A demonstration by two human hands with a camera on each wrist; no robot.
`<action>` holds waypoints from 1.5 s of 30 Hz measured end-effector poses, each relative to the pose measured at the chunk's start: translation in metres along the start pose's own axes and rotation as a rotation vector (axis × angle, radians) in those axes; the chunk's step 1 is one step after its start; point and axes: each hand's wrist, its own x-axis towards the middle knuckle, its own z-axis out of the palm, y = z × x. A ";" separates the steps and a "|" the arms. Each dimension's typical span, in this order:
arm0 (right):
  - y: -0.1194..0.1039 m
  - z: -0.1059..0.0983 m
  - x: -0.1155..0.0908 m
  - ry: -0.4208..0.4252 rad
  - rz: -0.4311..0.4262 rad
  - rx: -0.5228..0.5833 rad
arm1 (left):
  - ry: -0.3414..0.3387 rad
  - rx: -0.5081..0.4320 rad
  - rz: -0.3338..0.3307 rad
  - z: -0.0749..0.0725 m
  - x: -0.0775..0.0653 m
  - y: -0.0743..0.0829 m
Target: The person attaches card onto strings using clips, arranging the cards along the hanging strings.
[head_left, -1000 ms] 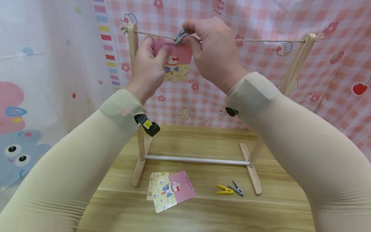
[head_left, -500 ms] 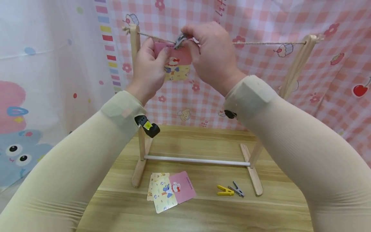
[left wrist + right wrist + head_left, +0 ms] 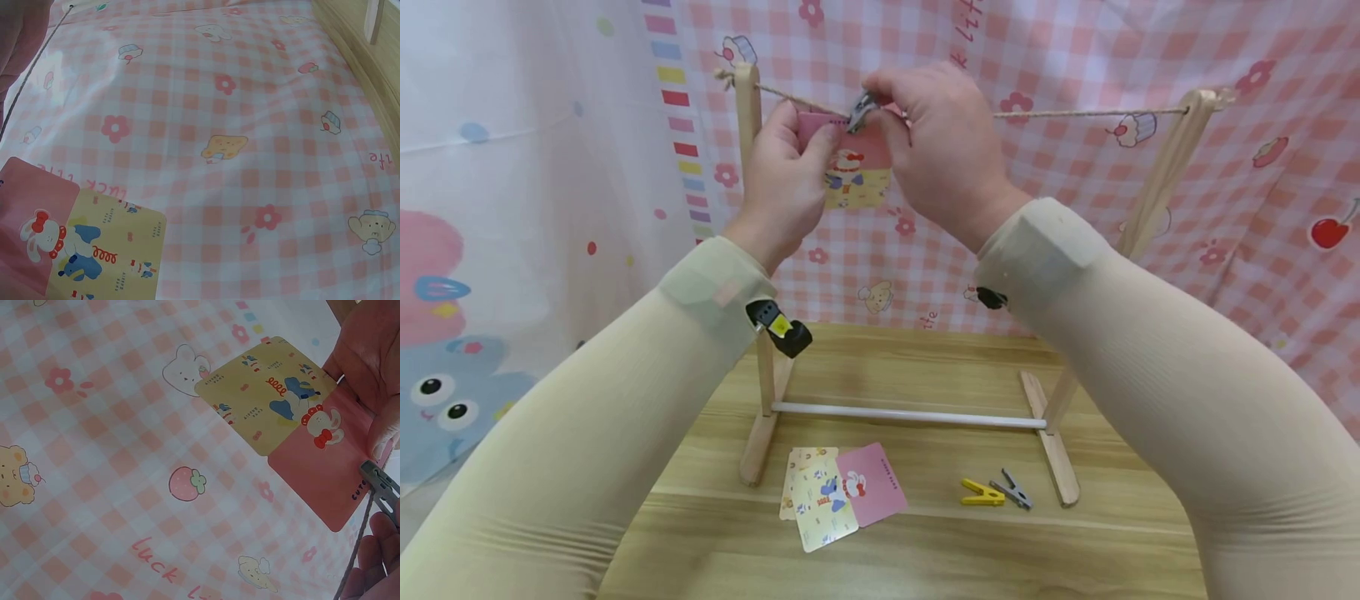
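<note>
A pink and yellow card (image 3: 857,187) with a rabbit picture hangs at the rope (image 3: 1090,112), near the left post. My left hand (image 3: 786,179) pinches its upper left corner between thumb and fingers. With thumb and fingers, my right hand (image 3: 951,154) grips a grey clothespin (image 3: 861,112) at the card's top edge. In the right wrist view the clothespin (image 3: 381,486) has its tip over the card's edge beside the rope (image 3: 356,553); whether it clamps both is unclear. The left wrist view shows the card's lower part (image 3: 106,244), its left side cut off.
The rope runs between two wooden posts (image 3: 1165,175) joined low down by a white rod (image 3: 910,415). Several cards (image 3: 827,504) overlap on the wooden table (image 3: 925,558). A yellow clothespin (image 3: 982,492) and another grey clothespin (image 3: 1017,492) lie by the right foot (image 3: 1060,467).
My right hand and the clothespin have shifted slightly down and left along the card's top edge, and the rope sags more there. My left hand keeps its hold on the card.
</note>
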 end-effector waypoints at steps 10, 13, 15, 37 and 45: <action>0.001 0.002 -0.001 -0.003 -0.010 0.007 | -0.020 0.006 -0.002 0.000 -0.001 -0.002; 0.002 0.003 -0.002 -0.003 -0.020 0.005 | -0.027 0.020 0.005 -0.001 -0.001 -0.003; 0.002 0.003 -0.002 -0.004 -0.026 0.004 | -0.031 0.034 0.011 -0.001 -0.001 -0.004; 0.005 0.005 -0.003 -0.030 -0.050 -0.007 | -0.073 0.061 0.037 -0.002 -0.002 -0.005; 0.007 0.006 -0.004 -0.023 -0.091 -0.008 | -0.053 0.044 0.052 -0.001 -0.002 -0.004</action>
